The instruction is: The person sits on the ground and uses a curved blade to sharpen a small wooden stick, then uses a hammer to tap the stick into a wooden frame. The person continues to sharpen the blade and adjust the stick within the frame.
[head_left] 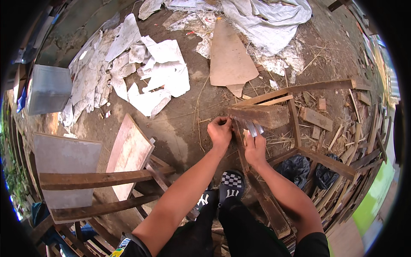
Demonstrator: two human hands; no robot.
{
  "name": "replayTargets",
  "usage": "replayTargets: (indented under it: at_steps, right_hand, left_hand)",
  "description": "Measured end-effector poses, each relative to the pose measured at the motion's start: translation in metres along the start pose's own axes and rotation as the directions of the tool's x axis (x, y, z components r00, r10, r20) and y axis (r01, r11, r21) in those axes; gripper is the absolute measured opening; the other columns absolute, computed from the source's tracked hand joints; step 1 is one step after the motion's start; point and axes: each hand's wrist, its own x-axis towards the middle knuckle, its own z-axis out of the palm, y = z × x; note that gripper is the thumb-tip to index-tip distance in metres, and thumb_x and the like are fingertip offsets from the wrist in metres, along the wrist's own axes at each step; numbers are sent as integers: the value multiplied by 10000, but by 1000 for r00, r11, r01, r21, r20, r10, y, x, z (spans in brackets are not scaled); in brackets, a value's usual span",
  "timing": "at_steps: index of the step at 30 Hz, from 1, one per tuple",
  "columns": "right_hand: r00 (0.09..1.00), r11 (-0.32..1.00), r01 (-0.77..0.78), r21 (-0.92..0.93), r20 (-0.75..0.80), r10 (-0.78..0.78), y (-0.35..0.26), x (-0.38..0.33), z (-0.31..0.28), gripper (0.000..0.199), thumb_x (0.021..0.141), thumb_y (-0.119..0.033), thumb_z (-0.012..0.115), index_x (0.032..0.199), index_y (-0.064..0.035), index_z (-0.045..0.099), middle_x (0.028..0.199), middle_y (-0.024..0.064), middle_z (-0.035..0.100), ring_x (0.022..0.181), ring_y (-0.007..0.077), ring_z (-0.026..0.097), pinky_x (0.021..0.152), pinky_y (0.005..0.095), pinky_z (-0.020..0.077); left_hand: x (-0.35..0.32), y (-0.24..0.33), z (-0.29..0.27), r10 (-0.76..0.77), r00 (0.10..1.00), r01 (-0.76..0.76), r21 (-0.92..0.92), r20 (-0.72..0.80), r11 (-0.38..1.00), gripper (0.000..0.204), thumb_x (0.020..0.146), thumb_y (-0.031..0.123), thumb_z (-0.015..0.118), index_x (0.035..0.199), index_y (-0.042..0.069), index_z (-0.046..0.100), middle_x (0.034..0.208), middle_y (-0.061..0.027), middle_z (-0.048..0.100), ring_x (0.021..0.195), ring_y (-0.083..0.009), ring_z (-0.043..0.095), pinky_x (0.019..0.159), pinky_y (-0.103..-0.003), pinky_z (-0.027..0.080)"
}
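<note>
One wooden beam point(262, 115) is running crosswise from beside the nearer, narrowly pinching left hand point(219, 132), contents unclear, to beyond the right hand point(255, 150), which is gripping a shiny piece point(252, 129).

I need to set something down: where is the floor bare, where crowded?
Bare floor lies left of the left hand, bordered by the white sheets and pink panel; stems cross its right side. A narrower strip separates sheets and brown board. Right of the right hand is crowded: wooden frame, black bags, wood scraps.
</note>
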Motion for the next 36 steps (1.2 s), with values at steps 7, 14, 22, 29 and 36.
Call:
replayTargets:
  at_steps: [7,14,22,29,36]
  right_hand:
    - [994,995,-88,-36,55,90,-10,6,-1,200,1017,-111,499,1062,25,639,812,221,665,736,456,645,681,534,473]
    - [998,979,38,-199,58,-27,10,4,-2,197,1026,-148,520,1055,-1,647,919,235,694,840,474,644,770,558,468]
    - [995,990,-63,-128,68,72,-6,9,-1,236,1032,-159,501,1090,23,640,860,234,682,780,484,639,708,568,470]
    - [997,996,-56,-67,41,58,-6,10,-2,249,1039,-180,498,1073,31,626,835,234,678,755,494,628,688,570,468]
    - [997,988,-75,-139,8,77,20,6,-1,240,1057,-170,494,1022,22,635,827,223,661,664,392,616,634,476,469]
  left_hand:
    - [1,0,0,13,1000,-13,-75,0,997,159,952,62,747,925,-94,750,749,-90,721,589,-120,654,543,-295,543]
    - [0,0,0,6,1000,-5,-24,18,1000,166,953,44,724,962,-122,734,805,-113,735,607,-144,670,558,-279,556]
    - [1,3,0,17,1000,-16,-43,26,999,171,944,48,724,952,-123,730,788,-112,727,608,-151,677,557,-276,551]
    - [2,1,0,12,999,-11,-34,34,999,170,945,43,716,952,-127,725,787,-104,724,616,-147,675,567,-278,552]
    - [2,0,-2,-3,1000,3,12,-4,1000,184,941,101,787,920,-79,752,741,-79,723,591,-115,657,538,-296,542]
